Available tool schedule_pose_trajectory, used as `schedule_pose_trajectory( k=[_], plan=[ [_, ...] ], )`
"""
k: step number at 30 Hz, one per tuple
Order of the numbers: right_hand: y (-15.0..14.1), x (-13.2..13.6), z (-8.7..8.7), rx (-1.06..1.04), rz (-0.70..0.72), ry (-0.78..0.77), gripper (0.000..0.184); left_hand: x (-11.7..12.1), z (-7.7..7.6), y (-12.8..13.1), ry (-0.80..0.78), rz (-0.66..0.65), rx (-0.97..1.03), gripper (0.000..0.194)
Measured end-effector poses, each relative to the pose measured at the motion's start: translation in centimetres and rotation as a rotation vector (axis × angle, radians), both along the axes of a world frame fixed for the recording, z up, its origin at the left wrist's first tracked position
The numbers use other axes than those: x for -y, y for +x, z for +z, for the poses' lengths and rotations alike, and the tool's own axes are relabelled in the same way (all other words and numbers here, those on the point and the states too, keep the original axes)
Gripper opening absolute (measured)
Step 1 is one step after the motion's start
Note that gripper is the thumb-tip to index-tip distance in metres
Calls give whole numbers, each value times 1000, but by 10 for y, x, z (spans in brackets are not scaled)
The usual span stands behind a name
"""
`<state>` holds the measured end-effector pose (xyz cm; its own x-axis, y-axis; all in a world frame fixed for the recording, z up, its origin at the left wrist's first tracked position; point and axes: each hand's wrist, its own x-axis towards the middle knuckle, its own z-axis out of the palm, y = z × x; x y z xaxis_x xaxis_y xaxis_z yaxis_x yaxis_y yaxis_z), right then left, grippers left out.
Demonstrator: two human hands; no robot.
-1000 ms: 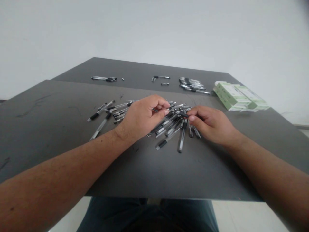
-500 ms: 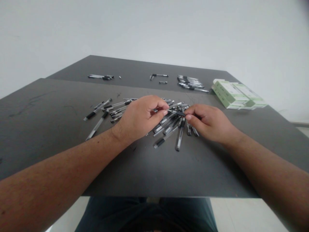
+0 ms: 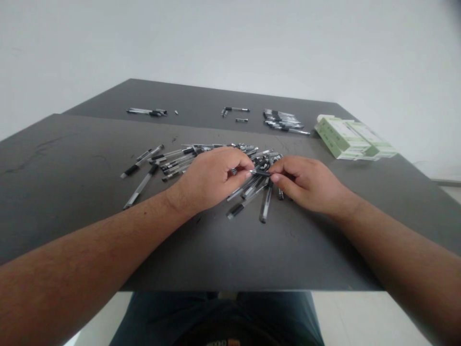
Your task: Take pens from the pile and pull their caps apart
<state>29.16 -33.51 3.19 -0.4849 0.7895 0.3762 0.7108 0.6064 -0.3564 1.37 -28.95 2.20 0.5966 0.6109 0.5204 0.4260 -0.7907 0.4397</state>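
A loose pile of clear-barrelled pens with black grips (image 3: pixel 201 161) lies spread across the middle of the dark grey table (image 3: pixel 230 250). My left hand (image 3: pixel 212 178) and my right hand (image 3: pixel 306 182) meet just above the pile. Both pinch one black pen (image 3: pixel 260 172) held level between them, left fingers at its left end, right fingers at its right end. Several pens (image 3: pixel 252 199) fan out beneath the hands toward me.
Light green boxes (image 3: pixel 355 138) lie stacked at the back right. Along the far strip lie a row of pens (image 3: pixel 283 121), a few pen parts (image 3: pixel 236 113) and two or three pens (image 3: pixel 146 112) at the left. A white wall stands behind.
Both hands have drawn slightly closer together over the pile, with the pen still pinched between them. The view has tipped a little, so everything sits higher in the frame.
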Motion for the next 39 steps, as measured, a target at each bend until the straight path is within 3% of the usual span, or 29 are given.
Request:
schedule_pose_trajectory(
  k=[7,14,19,24,34,39],
  plan=[
    [-1,1,0,13,-5,8,18,1,2,1,-16,13,6,14],
    [-2,1,1,-15,5,-98,29,-1,2,-1,20,-24,-3,14],
    [-2,1,1,-10,4,-63,26,3,3,1,-19,-16,45,14],
    [-1,1,-3,-7,40,27,25,7,1,1,-131,-7,96,27],
    [-2,2,0,-1,26,26,19,1,3,-2,2,-24,-44,21],
    [-3,4,-1,-89,-71,-63,9,1,1,-1,-18,-32,-48,19]
  ],
)
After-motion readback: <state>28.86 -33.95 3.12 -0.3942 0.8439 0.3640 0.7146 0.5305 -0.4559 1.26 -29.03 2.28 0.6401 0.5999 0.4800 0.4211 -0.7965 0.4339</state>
